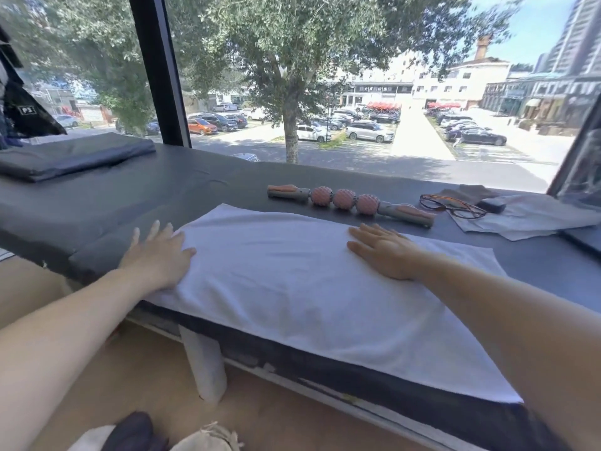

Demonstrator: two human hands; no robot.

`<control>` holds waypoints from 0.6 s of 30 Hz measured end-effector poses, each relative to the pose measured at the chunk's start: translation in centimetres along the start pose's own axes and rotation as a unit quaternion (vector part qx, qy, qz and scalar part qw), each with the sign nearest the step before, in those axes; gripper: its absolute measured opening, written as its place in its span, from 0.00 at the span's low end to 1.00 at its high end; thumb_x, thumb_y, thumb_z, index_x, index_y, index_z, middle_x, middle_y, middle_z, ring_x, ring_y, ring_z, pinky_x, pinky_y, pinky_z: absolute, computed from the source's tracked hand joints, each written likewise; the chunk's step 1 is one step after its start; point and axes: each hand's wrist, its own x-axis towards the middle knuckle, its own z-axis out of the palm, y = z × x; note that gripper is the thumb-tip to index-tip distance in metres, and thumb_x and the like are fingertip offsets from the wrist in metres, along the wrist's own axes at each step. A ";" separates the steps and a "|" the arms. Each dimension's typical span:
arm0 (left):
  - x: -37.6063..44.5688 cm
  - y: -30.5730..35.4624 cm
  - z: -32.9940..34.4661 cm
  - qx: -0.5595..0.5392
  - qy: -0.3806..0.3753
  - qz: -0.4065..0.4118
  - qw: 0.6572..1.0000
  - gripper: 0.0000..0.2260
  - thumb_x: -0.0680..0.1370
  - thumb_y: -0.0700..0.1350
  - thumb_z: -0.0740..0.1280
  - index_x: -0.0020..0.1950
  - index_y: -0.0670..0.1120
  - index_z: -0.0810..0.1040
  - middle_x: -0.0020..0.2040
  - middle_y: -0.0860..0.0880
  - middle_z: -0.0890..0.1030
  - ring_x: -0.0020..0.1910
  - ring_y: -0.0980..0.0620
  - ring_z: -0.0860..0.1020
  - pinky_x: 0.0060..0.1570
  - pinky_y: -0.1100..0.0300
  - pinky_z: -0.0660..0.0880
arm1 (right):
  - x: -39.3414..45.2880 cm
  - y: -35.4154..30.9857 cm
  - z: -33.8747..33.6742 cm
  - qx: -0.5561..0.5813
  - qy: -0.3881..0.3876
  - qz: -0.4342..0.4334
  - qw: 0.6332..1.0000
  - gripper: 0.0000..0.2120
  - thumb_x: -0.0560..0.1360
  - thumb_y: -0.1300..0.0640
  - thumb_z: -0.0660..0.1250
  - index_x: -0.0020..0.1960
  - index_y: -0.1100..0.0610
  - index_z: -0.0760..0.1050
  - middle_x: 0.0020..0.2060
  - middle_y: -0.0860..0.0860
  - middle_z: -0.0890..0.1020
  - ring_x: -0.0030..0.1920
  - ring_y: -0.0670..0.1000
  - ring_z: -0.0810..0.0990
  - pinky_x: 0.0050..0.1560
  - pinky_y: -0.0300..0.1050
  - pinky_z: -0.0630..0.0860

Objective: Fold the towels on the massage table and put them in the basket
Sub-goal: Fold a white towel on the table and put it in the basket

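A white towel (302,288) lies spread flat on the dark grey massage table (136,196), reaching its near edge. My left hand (159,255) rests palm down at the towel's left end, fingers spread, partly on the towel and partly on the table. Flat on the towel right of its middle lies my right hand (383,252), fingers pointing left. Neither hand holds anything. At the bottom edge a pale woven rim with a dark cloth beside it (201,441) shows; I cannot tell if it is the basket.
A pink and grey massage roller stick (348,201) lies behind the towel. Glasses (452,206), a small dark case (492,205) and grey cloths (533,216) sit at the right. A folded dark blanket (71,154) lies far left. A large window runs behind the table.
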 end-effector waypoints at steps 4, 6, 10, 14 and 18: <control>-4.7 10.1 -3.3 -0.143 0.125 0.258 0.947 0.22 0.81 0.41 0.61 0.76 0.48 0.68 0.77 0.49 0.67 0.79 0.48 0.59 0.75 0.59 0.50 | -3.1 5.0 -0.9 0.006 0.003 0.061 0.998 0.28 0.83 0.37 0.47 0.81 0.43 0.54 0.81 0.45 0.51 0.81 0.50 0.46 0.79 0.49 0.44; -9.7 16.9 -4.0 -0.194 0.121 0.421 0.878 0.21 0.82 0.56 0.60 0.74 0.53 0.71 0.75 0.53 0.71 0.78 0.53 0.62 0.77 0.59 0.52 | -4.2 7.3 -1.1 0.013 0.003 0.088 0.996 0.28 0.83 0.38 0.48 0.81 0.44 0.54 0.81 0.47 0.51 0.81 0.51 0.47 0.79 0.49 0.45; -19.5 27.9 -3.3 -0.156 0.068 0.570 0.804 0.35 0.76 0.70 0.61 0.80 0.55 0.61 0.81 0.53 0.60 0.81 0.53 0.52 0.79 0.53 0.45 | -7.0 10.9 -1.7 0.041 0.039 0.118 0.991 0.25 0.84 0.42 0.52 0.79 0.46 0.61 0.80 0.46 0.59 0.80 0.48 0.56 0.78 0.43 0.50; -22.2 31.8 -2.0 -0.127 0.082 0.542 0.827 0.37 0.78 0.68 0.58 0.82 0.51 0.55 0.82 0.50 0.55 0.81 0.49 0.50 0.79 0.46 0.42 | -8.7 12.9 -2.3 0.036 0.115 0.166 0.979 0.16 0.81 0.43 0.57 0.62 0.44 0.79 0.70 0.49 0.76 0.70 0.53 0.71 0.68 0.48 0.68; -22.1 32.2 -0.7 -0.105 0.192 0.568 0.793 0.31 0.80 0.65 0.58 0.76 0.47 0.68 0.76 0.48 0.71 0.76 0.44 0.67 0.77 0.45 0.56 | -8.9 14.4 -3.1 0.040 0.149 0.259 0.954 0.23 0.70 0.29 0.65 0.54 0.44 0.80 0.61 0.51 0.80 0.65 0.57 0.73 0.62 0.50 0.73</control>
